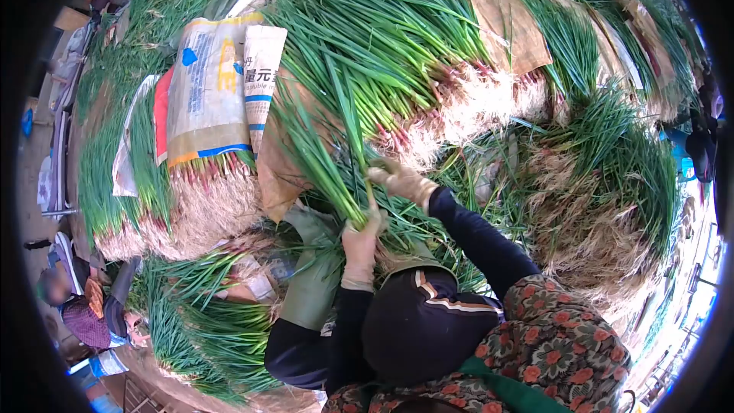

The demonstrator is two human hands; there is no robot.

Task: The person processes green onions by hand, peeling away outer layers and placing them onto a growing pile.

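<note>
My left hand [359, 248], in a pale glove, is closed around the lower ends of a small bunch of green onions [325, 176], whose leaves point up and away from me. Just to the right, my gloved right hand [401, 183] has its fingers closed at the lower end of a long green onion stalk [356, 134]; the exact grip is slightly blurred. Beyond both hands lies a big pile of green onions [382, 53], with reddish bases and bushy pale roots [474, 103] facing me.
A printed sack [210, 88] covers another bundle at left, and brown sheets [497, 15] lie among the piles. More onions with roots [596, 214] lie at right. My green boots [310, 268] stand among loose leaves. Another person [88, 306] sits at far left.
</note>
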